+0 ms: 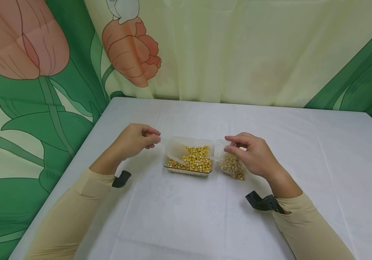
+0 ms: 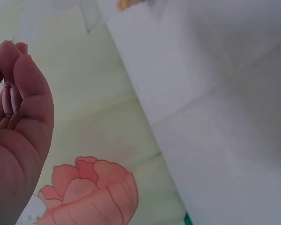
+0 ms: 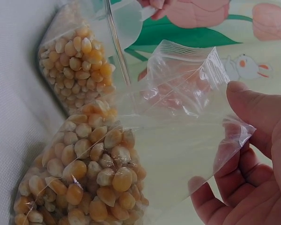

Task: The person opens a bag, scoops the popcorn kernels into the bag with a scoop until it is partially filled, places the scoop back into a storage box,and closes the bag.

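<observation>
My left hand [image 1: 137, 140] pinches the handle of a translucent scoop [image 1: 177, 151], whose bowl dips into the kernels at the left of a clear rectangular container [image 1: 187, 173]. Yellow corn kernels [image 1: 199, 159] lie inside it. In the right wrist view the scoop [image 3: 126, 28] shows behind the container wall. My right hand [image 1: 249, 150] grips the upper edge of a clear zip bag [image 3: 178, 122] between thumb and fingers. Corn kernels [image 3: 93, 173] fill the lower part of the bag, which stands just right of the container, its mouth toward the container.
A white cloth covers the table [image 1: 179, 216]. Behind its far edge hangs a pale curtain [image 1: 238, 54] with printed flowers and leaves. A black strap piece [image 1: 262, 202] juts out from the right wrist, another [image 1: 121, 179] from the left.
</observation>
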Demonstrator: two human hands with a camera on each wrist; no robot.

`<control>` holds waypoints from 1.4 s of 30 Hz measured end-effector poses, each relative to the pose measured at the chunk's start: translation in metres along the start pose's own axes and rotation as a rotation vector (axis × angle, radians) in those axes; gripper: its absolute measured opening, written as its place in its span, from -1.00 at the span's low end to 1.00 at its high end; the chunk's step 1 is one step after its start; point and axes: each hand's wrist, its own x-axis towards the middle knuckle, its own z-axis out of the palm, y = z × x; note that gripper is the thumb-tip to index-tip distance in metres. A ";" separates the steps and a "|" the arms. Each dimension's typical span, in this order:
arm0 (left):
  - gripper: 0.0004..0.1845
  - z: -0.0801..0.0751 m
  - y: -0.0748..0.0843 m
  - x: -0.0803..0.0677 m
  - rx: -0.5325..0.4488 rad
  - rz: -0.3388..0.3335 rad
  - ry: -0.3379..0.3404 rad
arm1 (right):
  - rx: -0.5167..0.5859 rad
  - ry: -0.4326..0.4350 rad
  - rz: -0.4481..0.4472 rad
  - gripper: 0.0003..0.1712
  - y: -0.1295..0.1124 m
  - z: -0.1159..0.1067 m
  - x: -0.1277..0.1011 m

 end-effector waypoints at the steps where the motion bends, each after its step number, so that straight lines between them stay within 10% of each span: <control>1: -0.69 0.001 -0.002 0.000 -0.018 0.002 -0.006 | 0.001 0.000 0.000 -0.67 0.000 0.000 0.000; 42: -0.74 0.048 -0.028 0.007 -0.186 0.043 -0.061 | 0.006 -0.001 0.015 -0.67 -0.002 0.000 -0.001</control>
